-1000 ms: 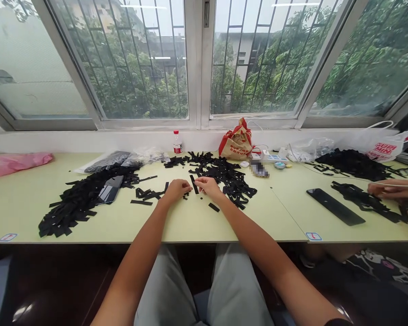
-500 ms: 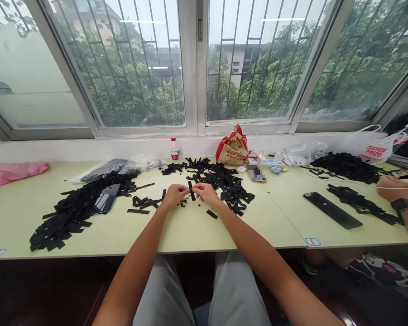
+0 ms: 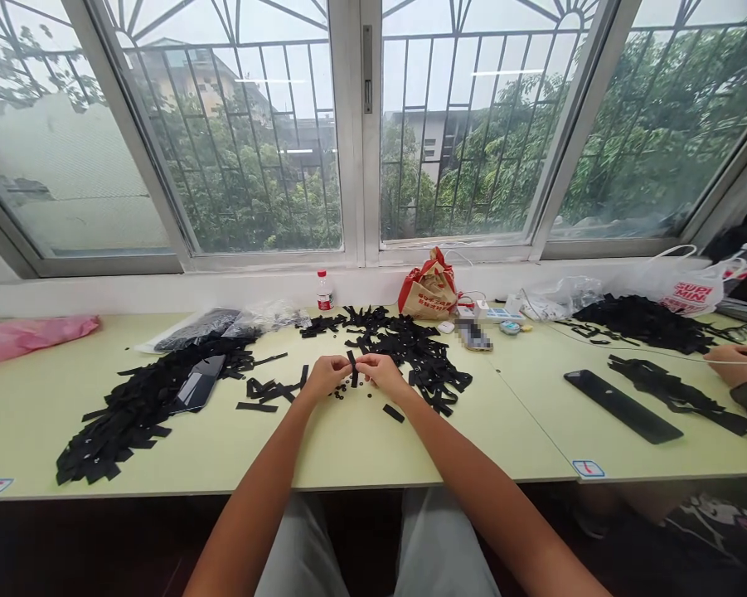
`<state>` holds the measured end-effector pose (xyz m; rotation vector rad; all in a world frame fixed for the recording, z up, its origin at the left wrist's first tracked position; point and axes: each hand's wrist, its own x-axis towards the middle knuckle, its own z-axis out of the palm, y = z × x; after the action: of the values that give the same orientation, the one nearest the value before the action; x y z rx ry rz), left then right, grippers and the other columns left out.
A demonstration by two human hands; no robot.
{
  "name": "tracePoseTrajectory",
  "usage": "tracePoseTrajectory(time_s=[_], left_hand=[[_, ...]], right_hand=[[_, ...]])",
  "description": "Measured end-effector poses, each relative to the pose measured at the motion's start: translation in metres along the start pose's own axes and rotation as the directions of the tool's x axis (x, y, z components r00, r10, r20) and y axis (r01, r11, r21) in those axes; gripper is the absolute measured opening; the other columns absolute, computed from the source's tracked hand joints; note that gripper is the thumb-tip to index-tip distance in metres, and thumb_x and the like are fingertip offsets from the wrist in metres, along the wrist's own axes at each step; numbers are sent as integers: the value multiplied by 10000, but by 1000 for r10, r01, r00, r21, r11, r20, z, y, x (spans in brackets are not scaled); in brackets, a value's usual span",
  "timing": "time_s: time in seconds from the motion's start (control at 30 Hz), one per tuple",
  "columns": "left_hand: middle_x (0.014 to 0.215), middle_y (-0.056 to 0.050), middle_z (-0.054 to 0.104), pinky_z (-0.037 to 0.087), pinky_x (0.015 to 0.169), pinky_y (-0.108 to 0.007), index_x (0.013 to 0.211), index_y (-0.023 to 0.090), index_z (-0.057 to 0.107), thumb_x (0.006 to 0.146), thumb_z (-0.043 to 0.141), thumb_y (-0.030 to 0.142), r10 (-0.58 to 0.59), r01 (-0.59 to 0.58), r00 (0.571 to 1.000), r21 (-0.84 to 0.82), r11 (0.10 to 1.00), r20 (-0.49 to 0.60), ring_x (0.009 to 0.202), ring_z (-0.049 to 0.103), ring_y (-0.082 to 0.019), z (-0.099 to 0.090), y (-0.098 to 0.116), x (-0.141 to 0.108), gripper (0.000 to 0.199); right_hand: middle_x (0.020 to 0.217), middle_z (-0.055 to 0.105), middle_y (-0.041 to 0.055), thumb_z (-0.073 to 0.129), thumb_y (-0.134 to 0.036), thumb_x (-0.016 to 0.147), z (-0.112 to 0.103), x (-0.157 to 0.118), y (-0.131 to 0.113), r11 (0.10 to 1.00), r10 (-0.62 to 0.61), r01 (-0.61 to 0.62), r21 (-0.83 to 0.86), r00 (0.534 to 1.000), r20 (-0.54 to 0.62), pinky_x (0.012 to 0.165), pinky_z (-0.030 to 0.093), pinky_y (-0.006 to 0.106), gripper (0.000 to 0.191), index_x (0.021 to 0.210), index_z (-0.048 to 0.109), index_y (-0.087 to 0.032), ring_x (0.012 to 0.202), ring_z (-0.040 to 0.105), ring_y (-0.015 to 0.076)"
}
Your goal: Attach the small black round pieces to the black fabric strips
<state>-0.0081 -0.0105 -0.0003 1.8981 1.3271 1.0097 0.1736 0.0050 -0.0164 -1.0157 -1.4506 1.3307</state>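
Between my two hands a short black fabric strip [image 3: 354, 373] is held upright above the table. My left hand [image 3: 327, 375] pinches its left side, and my right hand [image 3: 379, 373] grips its right side with closed fingers. Whether a small part sits between the fingertips is too small to tell. Several tiny black rings [image 3: 339, 393] lie on the table just below my hands. A loose black strip [image 3: 394, 413] rests by my right wrist, and another strip [image 3: 257, 407] lies left of my left hand.
A big heap of black strips [image 3: 118, 419] with a phone [image 3: 200, 385] on it lies left; another heap [image 3: 429, 356] lies right. Behind stand a bottle [image 3: 324, 292] and a paper bag [image 3: 428, 286]. A co-worker's hand [image 3: 737, 362] is at far right, near a black case [image 3: 622, 405].
The view has tilted up slightly, so the table sits lower in the picture. My hands still hold the strip in the same place. The co-worker's hand has shifted toward the right edge.
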Motion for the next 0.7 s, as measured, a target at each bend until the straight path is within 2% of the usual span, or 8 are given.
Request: tracePoseTrajectory(time_s=[0.17,0.33,0.57,0.7], left_hand=[[576,26,495,311,535,-228,626,159,571,789,588,382,10,-10,1000,8,1000,-12,553,392,-100,0,-1,1,277],[610,6,555,336,548,-234,668,150,622,795,601,436,-1,1,1000,-2,1000,-12,572,434,-111,1,-1,1,314],[716,-43,681,394,594,-258,747,158,713,794,633,462,30,-29,999,58,998,-15,639,541,-151,2,0,0,318],[682,-32,664,381,578,-256,734,160,716,798,638,503,27,-25,999,55,998,-35,608,517,-143,2,2,0,358]], right_hand=[[697,610,1,719,-374,689,1,-1,-1,999,-34,34,-22,999,9,476,328,230,278,874,720,-166,573,481,107],[688,583,-9,705,-389,682,2,1,2,999,-38,38,0,999,-17,448,289,221,261,819,663,-171,567,494,107],[551,488,-58,596,-335,712,4,4,-2,993,-58,68,93,993,-104,433,307,231,159,759,510,-210,480,465,106],[535,464,-71,615,-341,700,3,5,-2,988,-78,89,124,992,-95,433,305,235,185,774,506,-211,453,418,95]])
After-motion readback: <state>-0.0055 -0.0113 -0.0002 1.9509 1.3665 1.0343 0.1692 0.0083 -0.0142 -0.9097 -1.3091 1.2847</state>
